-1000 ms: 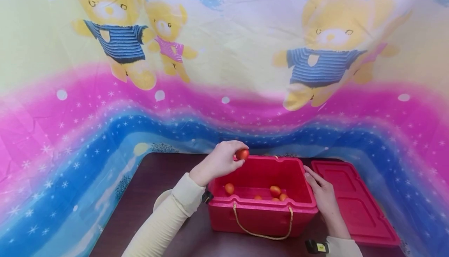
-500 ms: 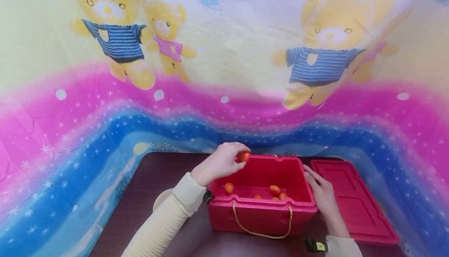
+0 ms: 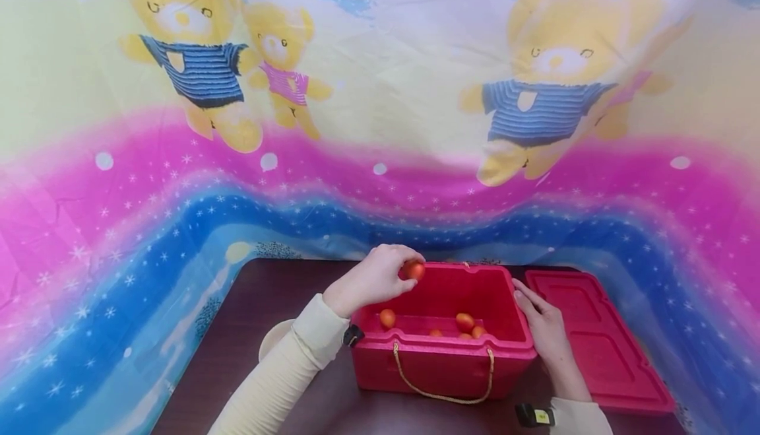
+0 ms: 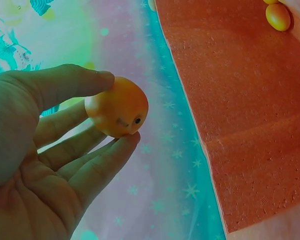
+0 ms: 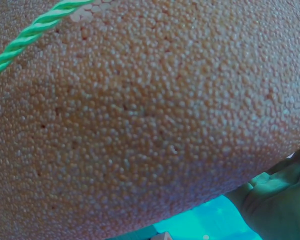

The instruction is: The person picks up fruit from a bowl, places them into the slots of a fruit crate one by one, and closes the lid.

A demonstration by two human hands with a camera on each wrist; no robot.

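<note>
My left hand (image 3: 380, 273) pinches a small orange-red tomato (image 3: 413, 270) between thumb and fingertips, above the back left part of an open red foam box (image 3: 445, 372). The left wrist view shows a dark spot on the held tomato (image 4: 125, 102), and the thumb lies over its top. Several more tomatoes (image 3: 465, 321) lie on the box's floor, some partly hidden by the front wall. Against the right outer wall rests my right hand (image 3: 549, 333), its fingers fairly straight and the tips up at the rim. Beaded foam (image 5: 150, 115) fills most of the right wrist view.
A red lid (image 3: 605, 342) lies flat to the right of the box. A rope handle (image 3: 442, 397) hangs on the box's front. Behind my left forearm, a pale round dish (image 3: 273, 339) shows partly on the dark table (image 3: 237, 329). A printed cloth (image 3: 380, 125) hangs behind.
My left hand has lowered slightly toward the box, with the tomato still pinched. The right hand has stayed at the box's right side.
</note>
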